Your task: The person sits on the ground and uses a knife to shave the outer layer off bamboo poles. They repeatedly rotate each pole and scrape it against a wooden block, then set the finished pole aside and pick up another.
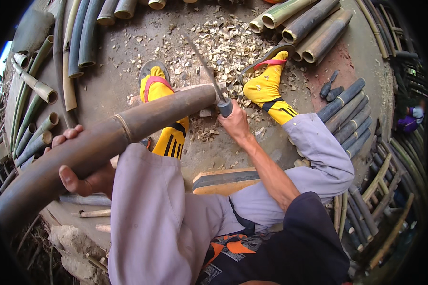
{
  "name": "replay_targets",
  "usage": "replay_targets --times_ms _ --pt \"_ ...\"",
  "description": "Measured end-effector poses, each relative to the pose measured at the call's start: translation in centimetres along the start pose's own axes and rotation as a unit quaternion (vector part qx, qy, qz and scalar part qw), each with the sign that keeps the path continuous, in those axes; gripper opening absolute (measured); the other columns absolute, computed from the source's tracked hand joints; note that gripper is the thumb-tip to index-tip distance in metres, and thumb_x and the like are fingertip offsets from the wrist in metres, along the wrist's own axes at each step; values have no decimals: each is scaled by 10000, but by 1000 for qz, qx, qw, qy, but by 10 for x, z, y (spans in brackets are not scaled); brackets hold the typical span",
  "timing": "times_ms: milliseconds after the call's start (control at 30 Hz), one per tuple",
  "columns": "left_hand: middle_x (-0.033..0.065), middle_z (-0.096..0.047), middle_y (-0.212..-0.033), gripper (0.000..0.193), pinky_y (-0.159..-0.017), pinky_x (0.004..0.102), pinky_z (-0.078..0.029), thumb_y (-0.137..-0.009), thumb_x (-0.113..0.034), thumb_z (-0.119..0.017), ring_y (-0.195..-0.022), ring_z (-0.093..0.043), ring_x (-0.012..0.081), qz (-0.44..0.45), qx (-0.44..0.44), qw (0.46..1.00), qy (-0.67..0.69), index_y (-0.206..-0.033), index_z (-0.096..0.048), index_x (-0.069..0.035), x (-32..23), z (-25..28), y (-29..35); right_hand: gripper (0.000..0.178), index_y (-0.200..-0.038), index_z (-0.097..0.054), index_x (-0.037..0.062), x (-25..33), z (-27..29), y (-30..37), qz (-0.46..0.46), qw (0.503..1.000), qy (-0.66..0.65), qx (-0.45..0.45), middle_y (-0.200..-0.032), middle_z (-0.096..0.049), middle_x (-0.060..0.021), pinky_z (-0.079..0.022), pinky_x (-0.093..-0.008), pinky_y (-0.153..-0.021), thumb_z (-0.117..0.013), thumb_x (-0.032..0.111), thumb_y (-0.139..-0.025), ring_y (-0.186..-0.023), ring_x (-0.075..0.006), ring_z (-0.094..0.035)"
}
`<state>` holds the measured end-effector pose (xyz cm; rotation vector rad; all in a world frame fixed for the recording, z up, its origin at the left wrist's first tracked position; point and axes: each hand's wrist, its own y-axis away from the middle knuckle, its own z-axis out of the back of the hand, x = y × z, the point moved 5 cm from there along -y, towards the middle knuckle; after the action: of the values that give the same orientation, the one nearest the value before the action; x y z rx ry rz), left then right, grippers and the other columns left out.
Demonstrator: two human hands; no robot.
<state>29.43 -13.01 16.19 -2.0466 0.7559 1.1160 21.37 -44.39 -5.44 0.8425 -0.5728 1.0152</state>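
Observation:
A thick, dark brown bamboo pole slants from the lower left up to the middle, passing over my left knee. My left hand grips it from beneath, thumb on the near side and fingertips showing over the far side. In my right hand is a long-bladed knife, held closed round its dark handle. The blade points up and away to the left, right beside the pole's far end. Whether blade and bamboo touch, I cannot tell. A wooden block lies partly hidden behind that end.
Bamboo chips litter the floor between my yellow-socked feet in sandals. Cut bamboo pieces lie at the far right, with a stack of short dark lengths nearer. More poles lie far left. A wooden plank is beneath me.

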Motion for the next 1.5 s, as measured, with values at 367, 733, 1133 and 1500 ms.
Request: replay_targets --times_ms 367,733,1133,1500 --pt "146 -525 -1000 709 -848 426 -462 -655 -428 -610 -924 -535 278 23 73 996 55 -1193 -446 3 2 1 -7 297 -952 -523 -17 4 5 6 70 994 -76 -33 -736 -667 -137 -572 -347 -573 -697 76 -730 -658 -255 -687" --pt "112 -521 -970 638 -827 405 -478 -703 -468 -592 -878 -566 255 -11 -21 998 -51 -1162 -450 -48 -4 5 -5 245 -938 -554 -10 35 16 22 60 989 -118 -66 -695 -646 -158 -551 -345 -592 -690 54 -745 -650 -224 -674" --pt "152 -530 -981 758 -805 399 -471 -659 -498 -573 -860 -550 258 -61 35 997 10 -1213 -425 -2 0 32 -10 190 -857 -533 14 24 7 8 129 991 -36 -31 -734 -661 -154 -550 -323 -553 -684 42 -745 -629 -221 -667" --pt "128 -510 -1025 773 -882 400 -413 -645 -456 -646 -934 -506 250 -14 155 978 138 -1252 -432 -28 -1 37 -14 238 -940 -572 6 0 0 12 10 999 -22 33 -725 -646 -181 -533 -352 -585 -676 67 -734 -651 -252 -674"
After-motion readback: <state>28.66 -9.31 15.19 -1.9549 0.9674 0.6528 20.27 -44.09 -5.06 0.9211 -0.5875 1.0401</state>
